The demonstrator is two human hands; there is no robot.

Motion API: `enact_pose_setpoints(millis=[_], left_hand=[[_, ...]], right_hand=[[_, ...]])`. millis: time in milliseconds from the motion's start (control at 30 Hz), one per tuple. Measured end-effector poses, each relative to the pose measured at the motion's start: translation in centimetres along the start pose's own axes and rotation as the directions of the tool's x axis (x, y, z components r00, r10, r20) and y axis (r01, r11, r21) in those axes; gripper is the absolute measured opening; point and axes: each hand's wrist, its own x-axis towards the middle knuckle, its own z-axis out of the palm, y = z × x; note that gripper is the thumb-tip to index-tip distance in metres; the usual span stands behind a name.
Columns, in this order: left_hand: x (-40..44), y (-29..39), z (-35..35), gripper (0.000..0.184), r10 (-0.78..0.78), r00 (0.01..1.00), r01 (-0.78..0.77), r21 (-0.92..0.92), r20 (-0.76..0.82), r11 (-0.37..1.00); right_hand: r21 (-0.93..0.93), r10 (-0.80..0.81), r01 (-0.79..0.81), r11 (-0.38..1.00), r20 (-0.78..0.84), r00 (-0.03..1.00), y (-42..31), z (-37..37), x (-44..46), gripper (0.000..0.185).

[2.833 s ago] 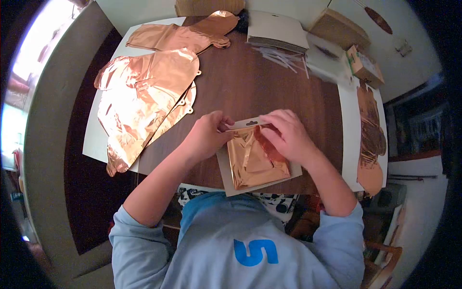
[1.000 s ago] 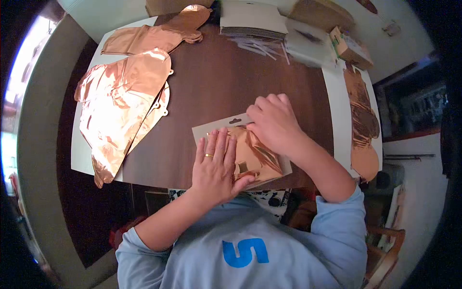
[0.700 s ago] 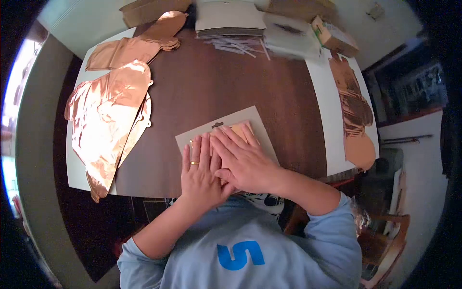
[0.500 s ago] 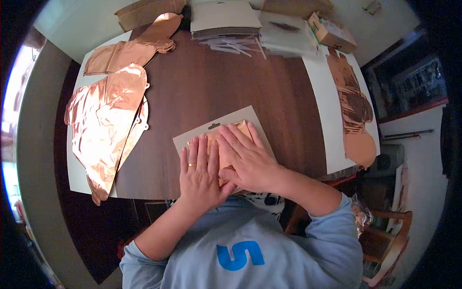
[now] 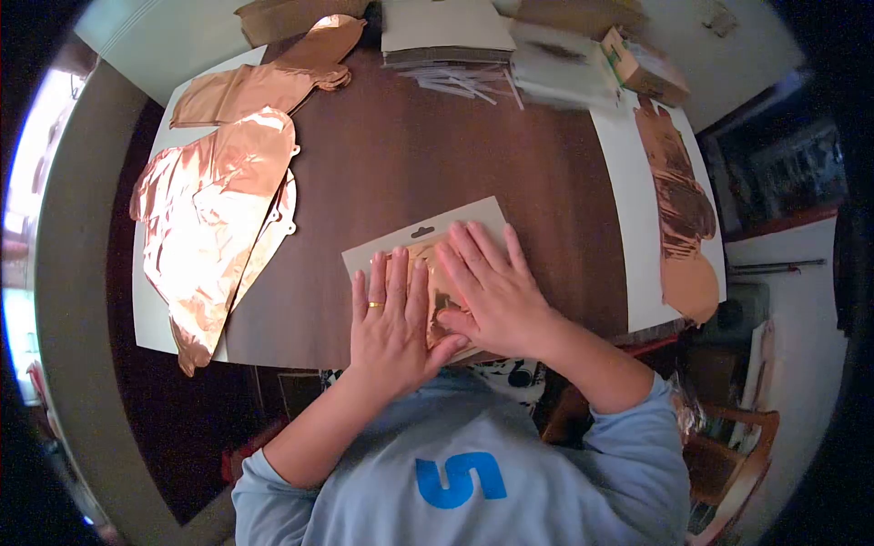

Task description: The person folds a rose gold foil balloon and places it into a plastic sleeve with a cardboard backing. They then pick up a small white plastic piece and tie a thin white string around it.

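Note:
A pale backing card (image 5: 487,214) with a hang hole lies tilted on the dark table near its front edge. On the card rests a folded rose-gold foil balloon (image 5: 439,300), partly covered by my hands. My left hand (image 5: 390,323), with a ring on one finger, lies flat over its left side, fingers stretched out. Flat across the right side is my right hand (image 5: 496,296), its fingers spread and its thumb pointing at the left hand. Shiny foil shows in the gap between them.
Flat rose-gold foil balloons (image 5: 214,218) lie at the left, with more foil pieces (image 5: 241,94) behind. Another foil strip (image 5: 675,196) lies on white board at the right. Stacked cards (image 5: 446,32), white straws (image 5: 460,82), clear bags (image 5: 560,73) and a small box (image 5: 646,68) stand at the back.
My hands have moved slightly apart, uncovering more foil between them. The card, balloons and other items appear shifted a little to the right in view.

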Motion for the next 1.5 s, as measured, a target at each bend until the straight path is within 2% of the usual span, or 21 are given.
enact_pose_setpoints(millis=[200, 300, 433, 467, 567, 600, 700, 833, 1033, 1233, 1333, 1433, 1500], left_hand=[[-0.3, -0.4, -0.1, 0.095, 0.022, 1.0, -0.022, 0.002, -0.022, 1.0], [-0.7, -1.5, -1.2, 0.093, -0.026, 1.0, 0.024, -0.128, -0.015, 0.991], [-2.2, -5.2, -3.0, 0.08, -0.144, 0.983, 0.096, -0.352, -0.112, 0.931], [-2.2, -5.4, -3.8, 0.071, -0.142, 0.975, 0.076, -0.348, -0.169, 0.934], [-1.4, -4.5, -4.6, 0.064, 0.016, 0.99, -0.068, -0.371, -0.142, 0.926], [-1.1, -3.9, -3.8, 0.058, 0.114, 0.982, -0.153, -0.279, -0.151, 0.948], [0.5, -1.7, -1.8, 0.061, 0.217, 0.967, -0.244, -0.23, -0.134, 0.942], [0.5, -2.7, 0.1, 0.067, 0.141, 0.983, -0.155, -0.129, -0.116, 0.979], [-0.9, -3.5, -1.1, 0.074, 0.095, 0.991, -0.103, -0.08, -0.097, 0.991], [-0.8, -3.7, -1.6, 0.076, 0.073, 0.994, -0.085, -0.166, -0.079, 0.982], [-0.9, -4.4, -2.1, 0.076, 0.094, 0.994, -0.103, -0.28, -0.047, 0.954], [-0.8, -5.0, -3.2, 0.076, 0.015, 0.997, -0.048, -0.496, -0.071, 0.867], [-0.2, -4.1, -3.9, 0.076, 0.115, 0.985, -0.147, -0.278, -0.127, 0.949]], right_hand=[[-0.048, 0.013, -0.012, 0.999, 0.02, 1.0, -0.2, -0.4, 0.0, 0.077], [-0.073, 0.01, -0.006, 0.997, 0.063, 0.998, -0.3, -0.6, 0.0, 0.078], [-0.077, 0.0, 0.004, 0.997, 0.049, 0.999, -0.4, -0.4, 0.1, 0.078], [-0.075, -0.007, 0.009, 0.997, 0.037, 0.999, -0.4, -0.4, 0.1, 0.078], [-0.081, 0.0, 0.005, 0.997, 0.057, 0.998, -0.5, -0.5, 0.3, 0.077], [-0.09, -0.004, 0.009, 0.996, 0.055, 0.998, -0.5, -0.4, 0.3, 0.077], [-0.124, -0.008, 0.016, 0.992, 0.064, 0.998, -0.4, -0.2, 0.2, 0.078], [-0.14, -0.012, 0.022, 0.99, 0.072, 0.997, -0.4, -0.4, 0.2, 0.078], [-0.109, -0.021, 0.027, 0.994, 0.055, 0.998, -0.4, -0.5, 0.2, 0.079], [-0.083, -0.024, 0.027, 0.996, 0.032, 0.999, -0.4, -0.4, 0.2, 0.079], [-0.083, -0.032, 0.033, 0.996, 0.015, 0.999, -0.3, -0.2, 0.1, 0.079], [-0.095, -0.037, 0.037, 0.995, -0.004, 0.999, -0.2, -0.1, 0.1, 0.078], [-0.09, -0.019, 0.02, 0.996, 0.012, 1.0, -0.5, -0.2, 0.0, 0.076]])
